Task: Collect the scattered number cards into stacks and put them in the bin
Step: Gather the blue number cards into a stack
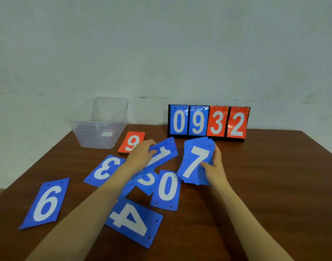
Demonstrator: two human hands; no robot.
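My right hand (214,166) holds a stack of blue cards (196,162) with a white 7 on top, lifted over the table. My left hand (142,153) grips a blue 1 card (166,152), raised at a tilt above other cards. Blue cards lie flat on the wooden table (265,185): a 6 (46,203), a 3 (105,170), a 4 (133,221), a 0 (167,189), and one partly hidden card (147,182) under my left arm. A red stack topped by a 9 (132,142) lies beside the clear plastic bin (97,125) at the back left.
A flip scoreboard (208,121) showing 0 9 3 2 stands at the back of the table, just behind the stack in my right hand. A pale wall rises behind. The table's left edge runs diagonally near the 6 card.
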